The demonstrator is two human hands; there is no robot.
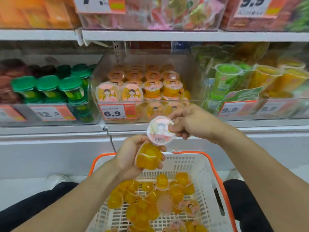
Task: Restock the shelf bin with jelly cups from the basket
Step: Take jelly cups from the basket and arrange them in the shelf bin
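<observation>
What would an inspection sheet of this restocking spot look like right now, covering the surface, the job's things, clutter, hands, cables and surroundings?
Surface: white shelf ledge under the bins.
Job's things: clear shelf bin partly filled with orange jelly cups, price tag 6.9 on its front; white basket with orange rim, holding many loose jelly cups.
Clutter: nothing seen.
Grippers: left hand holds an orange jelly cup; right hand pinches a second cup, lid facing the camera.
Cables: nothing seen.
Surroundings: green-lidded cups in the left-side bin, green and yellow cups in the right-side bin, more bins on the shelf above.
</observation>
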